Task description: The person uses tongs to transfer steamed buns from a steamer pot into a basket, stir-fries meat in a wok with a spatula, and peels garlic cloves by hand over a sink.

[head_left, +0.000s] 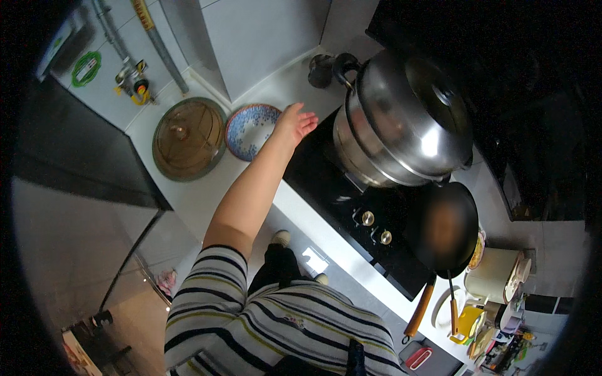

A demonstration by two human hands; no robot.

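My left hand [298,124] reaches out with nothing in it, the fingers loosely bent and the thumb apart. It is over the right rim of a blue-and-white patterned bowl [251,131], which looks empty. I cannot tell whether the hand touches the bowl. To the hand's right, a large stainless steel steamer pot [385,131] with a domed lid [418,98] stands on the black gas hob [324,164]. A round glass lid [188,141] lies left of the bowl. My right hand is out of view.
A black wok [423,249] with a wooden handle [420,308] sits on the hob near two knobs [376,228]. A dark jar [320,71] stands behind the pot. A gas valve [134,80] is on the wall. A cream canister [491,272] and yellow container [470,324] crowd the right counter.
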